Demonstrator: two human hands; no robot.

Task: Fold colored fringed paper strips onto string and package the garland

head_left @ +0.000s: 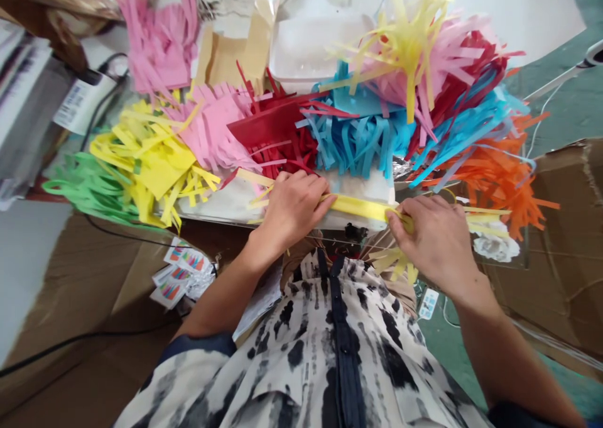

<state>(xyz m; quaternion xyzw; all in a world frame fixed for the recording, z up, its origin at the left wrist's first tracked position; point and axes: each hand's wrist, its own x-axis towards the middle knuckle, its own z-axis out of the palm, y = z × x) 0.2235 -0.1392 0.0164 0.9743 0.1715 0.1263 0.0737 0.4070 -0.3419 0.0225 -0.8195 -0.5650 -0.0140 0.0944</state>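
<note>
left fingers (pixel 306 192) press yellow paper strip (pixel 360 208) | right fingers (pixel 405 217) pinch its end | fringed paper (pixel 358 145) crowds its edge

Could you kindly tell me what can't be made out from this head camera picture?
In the head view:
- Yellow paper strip: its end is hidden by the right hand.
- White plastic tray: its front is hidden by blue paper fringes.
- Printed cards: too small to read.
- Barcode label: blurred.
- Stacked sheets: cut off by the left edge.
</note>
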